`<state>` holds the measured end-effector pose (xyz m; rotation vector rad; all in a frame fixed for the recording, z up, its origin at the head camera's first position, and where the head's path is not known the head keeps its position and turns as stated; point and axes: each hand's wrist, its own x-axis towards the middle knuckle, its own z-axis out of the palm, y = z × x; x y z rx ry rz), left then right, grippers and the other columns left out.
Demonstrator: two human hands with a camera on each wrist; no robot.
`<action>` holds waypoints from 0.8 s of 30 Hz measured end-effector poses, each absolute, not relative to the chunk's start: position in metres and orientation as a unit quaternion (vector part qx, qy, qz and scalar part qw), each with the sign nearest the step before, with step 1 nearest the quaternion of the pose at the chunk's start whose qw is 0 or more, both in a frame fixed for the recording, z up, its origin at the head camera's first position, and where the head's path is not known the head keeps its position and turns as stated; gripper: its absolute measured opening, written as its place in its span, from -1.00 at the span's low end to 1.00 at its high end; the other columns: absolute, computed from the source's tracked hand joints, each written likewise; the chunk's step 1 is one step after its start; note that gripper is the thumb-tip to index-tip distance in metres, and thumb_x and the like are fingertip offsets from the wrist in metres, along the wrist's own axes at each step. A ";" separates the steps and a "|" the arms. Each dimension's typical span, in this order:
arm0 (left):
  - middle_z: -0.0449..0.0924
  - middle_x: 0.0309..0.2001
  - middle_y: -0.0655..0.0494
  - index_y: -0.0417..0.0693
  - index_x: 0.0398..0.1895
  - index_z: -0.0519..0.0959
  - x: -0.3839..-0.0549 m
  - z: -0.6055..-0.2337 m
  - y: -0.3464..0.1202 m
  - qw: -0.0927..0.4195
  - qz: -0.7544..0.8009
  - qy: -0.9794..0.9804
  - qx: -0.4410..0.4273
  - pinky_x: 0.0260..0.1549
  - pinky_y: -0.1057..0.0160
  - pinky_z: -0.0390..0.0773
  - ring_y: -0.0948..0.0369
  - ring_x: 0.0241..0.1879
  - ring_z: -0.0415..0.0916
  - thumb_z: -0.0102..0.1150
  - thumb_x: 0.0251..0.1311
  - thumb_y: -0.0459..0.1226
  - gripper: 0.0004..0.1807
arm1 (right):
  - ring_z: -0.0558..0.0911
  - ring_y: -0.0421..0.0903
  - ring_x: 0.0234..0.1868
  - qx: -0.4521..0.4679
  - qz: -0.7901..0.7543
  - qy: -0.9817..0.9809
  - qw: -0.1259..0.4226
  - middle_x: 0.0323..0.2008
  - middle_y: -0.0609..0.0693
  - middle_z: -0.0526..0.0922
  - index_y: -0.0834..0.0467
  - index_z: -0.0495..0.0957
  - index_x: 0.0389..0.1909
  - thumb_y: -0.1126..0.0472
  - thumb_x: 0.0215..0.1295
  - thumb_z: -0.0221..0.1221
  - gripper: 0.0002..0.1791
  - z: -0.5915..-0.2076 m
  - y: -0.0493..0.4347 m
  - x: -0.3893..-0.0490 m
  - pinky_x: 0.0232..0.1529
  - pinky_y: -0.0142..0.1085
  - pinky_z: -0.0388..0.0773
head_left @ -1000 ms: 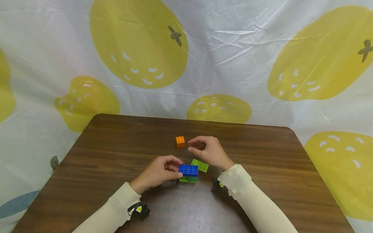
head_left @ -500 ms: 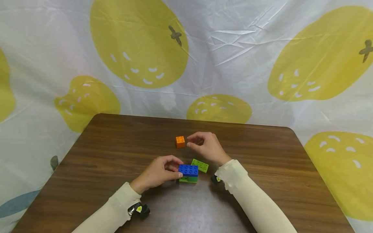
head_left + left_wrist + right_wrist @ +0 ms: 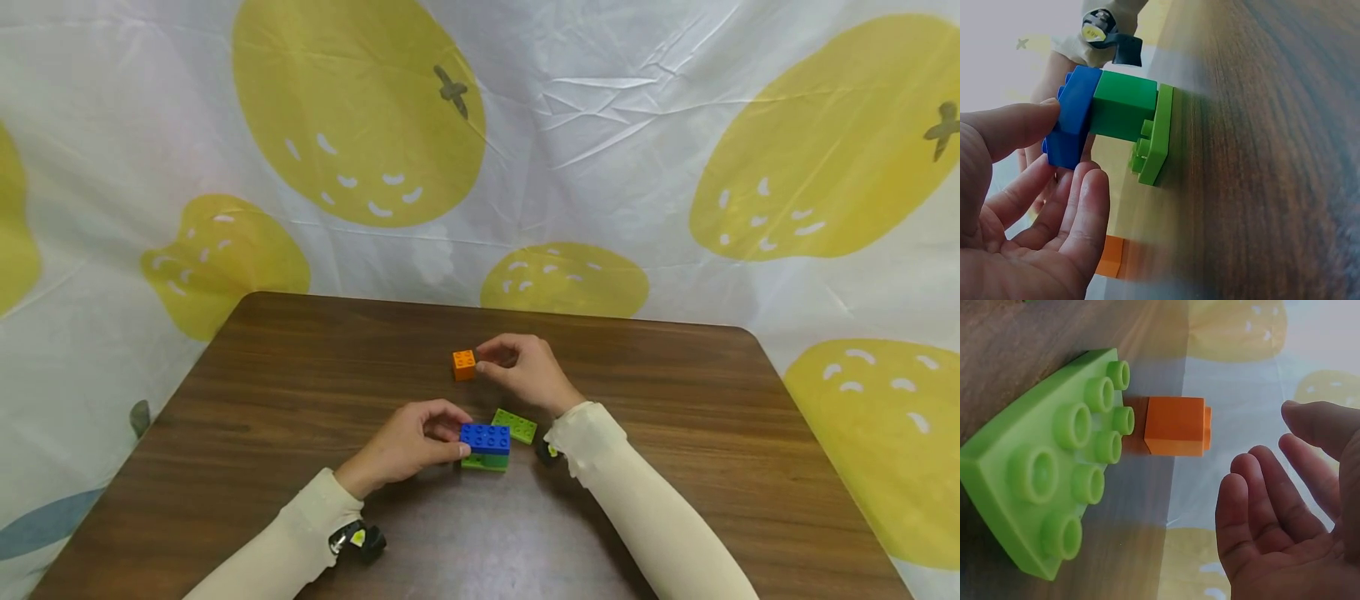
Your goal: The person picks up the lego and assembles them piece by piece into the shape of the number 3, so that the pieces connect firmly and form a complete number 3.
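My left hand (image 3: 408,442) pinches the end of a blue toy building brick (image 3: 485,437) between thumb and fingers. In the left wrist view, the blue brick (image 3: 1075,119) tops a green brick (image 3: 1124,105), which sits on a flat lime-green plate brick (image 3: 1159,137). My right hand (image 3: 527,371) is just right of a small orange brick (image 3: 464,365), its fingers slightly bent and parted. The right wrist view shows a gap between these fingers and the orange brick (image 3: 1177,425); nothing is held there.
A second lime-green plate brick (image 3: 514,426) lies behind and right of the stack, studs up, below my right wrist. All of it rests on a dark wooden table (image 3: 330,350). A lemon-print cloth (image 3: 420,258) hangs behind the table's far edge.
My right hand has moved away from me and a little left, closer to the orange brick. My left hand and the stack have stayed in place.
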<state>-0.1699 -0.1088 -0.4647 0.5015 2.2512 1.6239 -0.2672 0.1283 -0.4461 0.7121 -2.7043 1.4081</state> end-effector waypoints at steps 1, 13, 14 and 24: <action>0.78 -0.01 0.01 -0.04 0.10 0.70 -0.170 -0.465 -0.109 0.160 0.569 0.787 0.175 -0.20 0.23 0.69 0.16 -0.11 0.72 0.52 0.24 -0.18 -0.61 | 0.78 -0.11 -0.22 0.227 0.450 -0.864 0.004 -0.14 -0.02 0.84 0.18 0.77 0.02 0.16 0.34 0.44 -0.71 -0.447 0.128 -0.268 -0.11 -0.16 0.75; 0.78 -0.04 -0.07 -0.12 0.10 0.69 -0.174 -0.469 -0.110 0.160 0.571 0.784 0.182 -0.21 0.28 0.67 0.18 -0.12 0.72 0.52 0.24 -0.19 -0.59 | 0.76 -0.12 -0.19 0.231 0.442 -0.867 -0.013 -0.13 0.01 0.82 0.15 0.74 0.09 0.16 0.37 0.41 -0.68 -0.455 0.122 -0.280 -0.09 -0.19 0.74; 0.78 -0.04 -0.08 -0.13 0.10 0.69 -0.174 -0.469 -0.109 0.160 0.572 0.784 0.182 -0.21 0.28 0.67 0.18 -0.13 0.72 0.52 0.24 -0.19 -0.59 | 0.77 -0.12 -0.18 0.231 0.441 -0.867 -0.015 -0.12 0.00 0.82 0.14 0.74 0.09 0.16 0.37 0.42 -0.68 -0.455 0.122 -0.281 -0.09 -0.20 0.74; 0.78 -0.04 -0.09 -0.13 0.11 0.68 -0.173 -0.468 -0.107 0.160 0.571 0.784 0.183 -0.21 0.28 0.67 0.15 -0.11 0.73 0.52 0.24 -0.20 -0.59 | 0.79 -0.06 -0.08 0.223 0.428 -0.875 -0.021 -0.04 0.03 0.82 0.09 0.75 0.07 0.11 0.34 0.45 -0.67 -0.464 0.122 -0.287 0.00 -0.10 0.74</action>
